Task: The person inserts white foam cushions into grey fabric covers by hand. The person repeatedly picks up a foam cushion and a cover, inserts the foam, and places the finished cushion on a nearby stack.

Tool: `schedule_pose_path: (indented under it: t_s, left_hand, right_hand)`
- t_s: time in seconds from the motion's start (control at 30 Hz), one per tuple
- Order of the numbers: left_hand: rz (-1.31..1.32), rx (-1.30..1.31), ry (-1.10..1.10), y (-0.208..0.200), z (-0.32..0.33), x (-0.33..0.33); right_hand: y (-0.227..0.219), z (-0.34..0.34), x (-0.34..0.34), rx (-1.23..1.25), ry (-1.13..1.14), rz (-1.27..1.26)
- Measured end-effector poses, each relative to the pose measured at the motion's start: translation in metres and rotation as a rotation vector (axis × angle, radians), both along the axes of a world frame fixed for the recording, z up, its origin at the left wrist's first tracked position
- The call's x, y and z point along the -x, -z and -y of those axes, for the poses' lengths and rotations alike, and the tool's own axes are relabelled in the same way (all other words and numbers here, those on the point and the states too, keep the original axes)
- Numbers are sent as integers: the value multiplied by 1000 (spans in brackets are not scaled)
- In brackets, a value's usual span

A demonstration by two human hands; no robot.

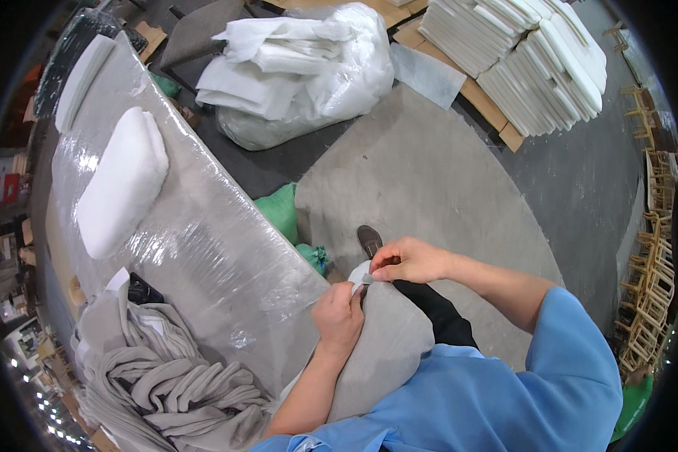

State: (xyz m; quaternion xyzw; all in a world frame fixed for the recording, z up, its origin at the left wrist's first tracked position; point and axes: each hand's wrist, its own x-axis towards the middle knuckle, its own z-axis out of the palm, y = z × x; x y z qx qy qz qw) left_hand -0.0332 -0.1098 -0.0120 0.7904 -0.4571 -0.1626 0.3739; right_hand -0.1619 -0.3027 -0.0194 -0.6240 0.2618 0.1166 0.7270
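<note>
A grey fabric cover (388, 339) lies across my lap, bulging as if padded. A bit of white material (359, 273) shows at its far end. My left hand (339, 316) is closed on the cover's edge, thumb on top. Close beside it on the right, my right hand (410, 260) pinches the same edge with thumb and fingertips. A small grey piece, too small to make out, shows between the two hands.
A plastic-wrapped table (203, 248) at left bears a white cushion pad (124, 181) and a heap of grey covers (166, 377). A bag of white padding (301, 75), stacked white foam slabs (535, 68) and a green sack (280, 211) stand on the floor. Chair frames (648, 286) line the right.
</note>
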Motion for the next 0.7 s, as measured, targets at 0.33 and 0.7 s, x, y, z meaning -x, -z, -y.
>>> schedule_pose_path:
  t_s: [0.33, 0.7]
  left_hand:
    - [97, 62, 63, -3, -2, 14]
    - [-139, -185, -21, 15, 17, 18]
  right_hand:
    - [0, 27, -28, -300, -401, -227]
    - [1, -8, -1, 1, -6, -269]
